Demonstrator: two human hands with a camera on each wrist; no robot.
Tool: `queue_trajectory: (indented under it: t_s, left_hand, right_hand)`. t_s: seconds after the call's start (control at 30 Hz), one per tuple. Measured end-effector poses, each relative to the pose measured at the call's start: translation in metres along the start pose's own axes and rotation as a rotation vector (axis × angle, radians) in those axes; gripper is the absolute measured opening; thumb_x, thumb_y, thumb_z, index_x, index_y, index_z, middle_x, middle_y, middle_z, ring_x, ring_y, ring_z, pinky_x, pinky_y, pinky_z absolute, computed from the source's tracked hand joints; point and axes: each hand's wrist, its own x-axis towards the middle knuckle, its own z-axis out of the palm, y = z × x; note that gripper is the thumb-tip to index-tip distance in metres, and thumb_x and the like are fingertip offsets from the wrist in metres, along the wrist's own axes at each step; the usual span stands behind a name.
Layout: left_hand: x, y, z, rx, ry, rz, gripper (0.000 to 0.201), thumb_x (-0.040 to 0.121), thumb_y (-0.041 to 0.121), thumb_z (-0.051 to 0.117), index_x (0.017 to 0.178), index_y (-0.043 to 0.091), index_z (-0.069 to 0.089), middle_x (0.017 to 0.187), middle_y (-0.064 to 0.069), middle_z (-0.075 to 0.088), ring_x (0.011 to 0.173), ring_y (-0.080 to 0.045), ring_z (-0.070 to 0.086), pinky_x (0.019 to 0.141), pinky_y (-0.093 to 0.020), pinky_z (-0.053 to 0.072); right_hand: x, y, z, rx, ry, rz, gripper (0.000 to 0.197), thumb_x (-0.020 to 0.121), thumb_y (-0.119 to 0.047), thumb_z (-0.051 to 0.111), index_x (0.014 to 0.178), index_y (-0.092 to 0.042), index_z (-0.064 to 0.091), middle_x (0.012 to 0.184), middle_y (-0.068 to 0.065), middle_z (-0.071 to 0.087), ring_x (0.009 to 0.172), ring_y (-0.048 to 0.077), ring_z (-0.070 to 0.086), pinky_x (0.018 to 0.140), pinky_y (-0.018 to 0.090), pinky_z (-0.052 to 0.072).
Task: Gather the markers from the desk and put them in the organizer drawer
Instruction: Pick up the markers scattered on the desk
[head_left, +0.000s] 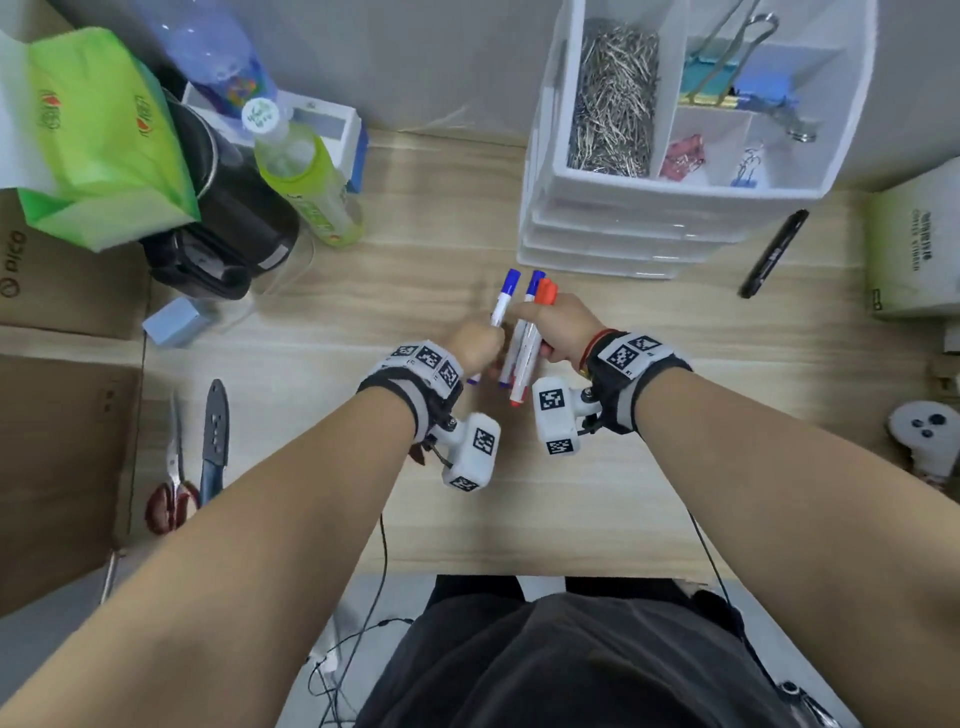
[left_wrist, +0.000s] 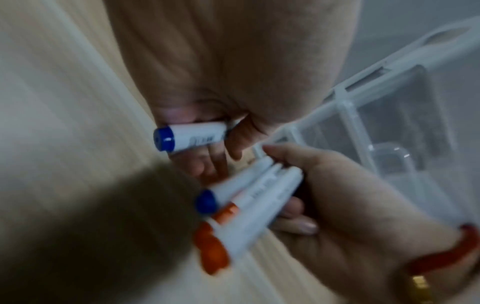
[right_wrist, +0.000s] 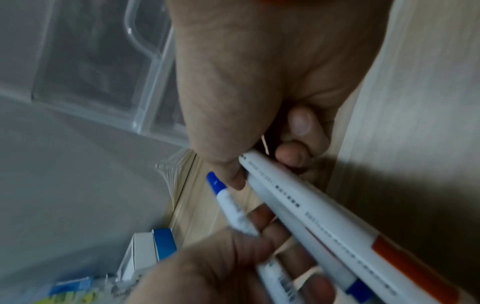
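Above the middle of the wooden desk (head_left: 415, 249), my left hand (head_left: 480, 343) grips one white marker with a blue cap (head_left: 503, 301), cap pointing away from me. Right beside it, my right hand (head_left: 553, 325) grips a bundle of three white markers (head_left: 523, 358); the left wrist view shows one blue end and two orange ends (left_wrist: 249, 201). The two hands almost touch. A black marker (head_left: 774, 254) lies on the desk to the right of the white organizer (head_left: 613, 244), whose clear stacked drawers look shut. In the right wrist view the bundle (right_wrist: 311, 211) runs past the left hand's marker (right_wrist: 228, 199).
The organizer's top tray (head_left: 670, 182) holds paper clips and binder clips. At the left stand a green bottle (head_left: 306, 182), a black bag (head_left: 228, 228) and a green tissue pack (head_left: 98, 135). Scissors (head_left: 174, 488) and a knife (head_left: 214, 441) lie near left. A box (head_left: 914, 249) sits far right.
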Motion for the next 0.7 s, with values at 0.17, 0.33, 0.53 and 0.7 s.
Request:
queue_trajectory:
  t_s: [0.17, 0.33, 0.53, 0.7]
  left_hand:
    - [-0.017, 0.042, 0.046, -0.187, -0.151, -0.042, 0.021, 0.087, 0.004, 0.044, 0.088, 0.004, 0.065, 0.090, -0.018, 0.069, 0.076, -0.028, 0.065, 0.077, -0.041, 0.054]
    - [-0.016, 0.058, 0.092, -0.189, -0.314, -0.023, 0.016, 0.101, 0.017, 0.053, 0.108, 0.007, 0.063, 0.096, -0.009, 0.069, 0.085, -0.021, 0.067, 0.075, -0.031, 0.059]
    - [-0.007, 0.073, 0.143, -0.285, -0.361, -0.014, 0.036, 0.096, 0.013, 0.061, 0.130, 0.002, 0.058, 0.124, -0.021, 0.067, 0.113, -0.033, 0.065, 0.095, -0.045, 0.054]
    - [-0.003, 0.094, 0.178, -0.386, -0.271, -0.033, 0.022, 0.095, 0.006, 0.056, 0.115, 0.002, 0.062, 0.096, -0.014, 0.070, 0.090, -0.027, 0.067, 0.078, -0.037, 0.056]
  right_hand:
    - [-0.011, 0.021, -0.048, 0.058, -0.028, -0.062, 0.031, 0.093, -0.039, 0.061, 0.072, -0.016, 0.057, 0.058, 0.003, 0.053, 0.042, 0.014, 0.045, 0.036, 0.019, 0.033]
    - [-0.023, 0.044, -0.094, 0.038, -0.093, -0.058, 0.047, 0.094, -0.057, 0.052, 0.074, -0.015, 0.051, 0.049, -0.008, 0.041, 0.042, 0.009, 0.039, 0.045, 0.020, 0.033]
    - [-0.029, 0.065, -0.149, -0.187, -0.206, 0.020, 0.084, 0.078, -0.088, 0.024, 0.101, -0.016, 0.062, 0.089, 0.014, 0.066, 0.076, 0.028, 0.061, 0.073, 0.040, 0.053]
    - [-0.023, 0.073, -0.180, -0.311, -0.228, 0.046, 0.085, 0.089, -0.078, 0.009, 0.079, -0.010, 0.060, 0.068, 0.007, 0.060, 0.056, 0.019, 0.053, 0.054, 0.026, 0.043]
